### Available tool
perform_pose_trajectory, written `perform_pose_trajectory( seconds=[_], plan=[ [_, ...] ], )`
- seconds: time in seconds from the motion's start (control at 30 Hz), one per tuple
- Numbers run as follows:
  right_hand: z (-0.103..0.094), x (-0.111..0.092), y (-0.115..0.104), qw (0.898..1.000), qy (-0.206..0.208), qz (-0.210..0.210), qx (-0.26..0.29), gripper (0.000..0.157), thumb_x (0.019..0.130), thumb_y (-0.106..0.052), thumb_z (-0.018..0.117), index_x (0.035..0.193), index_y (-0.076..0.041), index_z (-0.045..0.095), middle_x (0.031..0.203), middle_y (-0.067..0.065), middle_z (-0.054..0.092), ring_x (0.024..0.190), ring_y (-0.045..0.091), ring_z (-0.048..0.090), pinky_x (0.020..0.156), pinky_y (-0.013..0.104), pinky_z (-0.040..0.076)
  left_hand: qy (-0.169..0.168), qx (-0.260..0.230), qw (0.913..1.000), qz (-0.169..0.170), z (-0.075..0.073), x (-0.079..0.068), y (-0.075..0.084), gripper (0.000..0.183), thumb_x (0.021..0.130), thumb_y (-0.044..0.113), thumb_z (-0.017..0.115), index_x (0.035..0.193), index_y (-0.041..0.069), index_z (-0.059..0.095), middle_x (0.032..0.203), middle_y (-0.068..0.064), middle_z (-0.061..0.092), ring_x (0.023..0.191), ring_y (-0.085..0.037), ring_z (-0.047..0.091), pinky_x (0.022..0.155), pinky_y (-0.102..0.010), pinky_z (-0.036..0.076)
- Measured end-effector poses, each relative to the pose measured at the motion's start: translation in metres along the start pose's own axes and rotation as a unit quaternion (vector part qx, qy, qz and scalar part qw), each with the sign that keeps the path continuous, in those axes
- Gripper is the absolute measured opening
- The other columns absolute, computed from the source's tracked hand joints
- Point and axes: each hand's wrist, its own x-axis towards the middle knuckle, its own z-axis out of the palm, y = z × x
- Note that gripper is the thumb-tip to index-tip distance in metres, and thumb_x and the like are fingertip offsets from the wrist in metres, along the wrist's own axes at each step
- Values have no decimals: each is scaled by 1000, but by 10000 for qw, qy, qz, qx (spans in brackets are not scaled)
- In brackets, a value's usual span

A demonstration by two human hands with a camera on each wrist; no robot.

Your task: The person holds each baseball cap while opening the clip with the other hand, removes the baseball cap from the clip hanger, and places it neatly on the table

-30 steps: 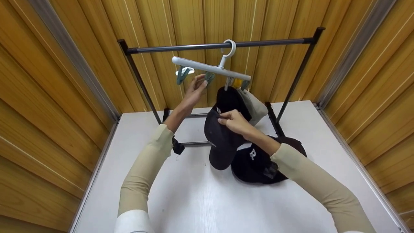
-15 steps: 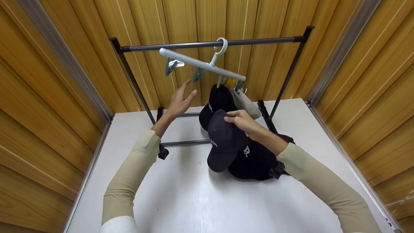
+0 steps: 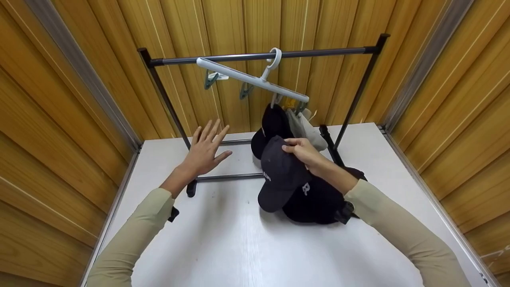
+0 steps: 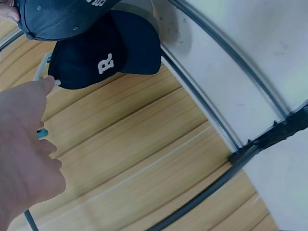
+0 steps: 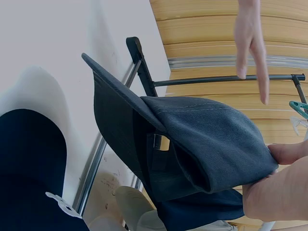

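My right hand pinches the crown of a dark grey baseball cap, whose brim hangs downward. In the right wrist view the inside and adjuster of this cap show. My left hand is held out with spread fingers, apart from everything, left of the caps. A white hanger tilts down to the right on the rail. From its right half hang a black cap and a pale cap, held by clips. A green clip and another clip on the left half hold nothing.
Another black cap with a white letter lies on the white table, partly behind the held cap. A dark metal rack with a rail stands at the back. Wood-panelled walls enclose the sides and back.
My left hand has left the middle green clip and moved down and left, its fingers spreading. The held cap has shifted slightly right and away from the hanging cap. The hanger now tilts more.
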Motion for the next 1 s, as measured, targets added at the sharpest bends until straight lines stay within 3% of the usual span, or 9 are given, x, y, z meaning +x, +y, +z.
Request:
perform_pose_trajectory(
  seconds=[0.13, 0.3, 0.6, 0.87, 1.0],
  plan=[
    [0, 3, 4, 9999, -89, -8, 131, 42, 105, -13, 53, 145, 1, 54, 108, -4, 70, 80, 4, 68, 75, 18, 54, -247, -208, 9991, -287, 9, -13, -13, 81, 101, 50, 58, 165, 17, 20, 172, -17, 11, 160, -38, 8, 126, -63, 5],
    [1, 4, 15, 9998, -164, -32, 130, 42, 106, -12, 51, 146, 2, 53, 114, -1, 69, 83, 4, 68, 77, 19, 54, -356, -270, 9981, -428, 17, -25, -23, 82, 101, 48, 60, 165, 15, 21, 172, -20, 12, 160, -41, 8, 125, -66, 7],
    [-4, 5, 48, 9996, -131, -100, 234, 42, 107, -8, 48, 146, 5, 49, 123, 6, 68, 93, 4, 65, 83, 18, 52, -223, -299, 9980, -511, 25, -37, -36, 80, 100, 46, 61, 164, 13, 25, 171, -22, 14, 159, -41, 11, 125, -65, 9],
    [-15, -6, 68, 9946, 100, -557, -869, 32, 103, -5, 53, 132, 8, 56, 124, 22, 71, 91, 3, 67, 83, 18, 51, -307, -429, 9968, -608, 34, -45, -43, 81, 101, 43, 62, 164, 12, 22, 171, -23, 12, 158, -43, 14, 124, -66, 9],
    [-21, -8, 74, 9905, 173, -461, -1282, 30, 103, -10, 56, 127, 8, 58, 114, 17, 74, 88, 2, 64, 80, 18, 49, -270, -476, 9966, -612, 35, -45, -47, 80, 101, 41, 62, 163, 10, 23, 170, -24, 13, 158, -43, 15, 124, -66, 9]
  ],
)
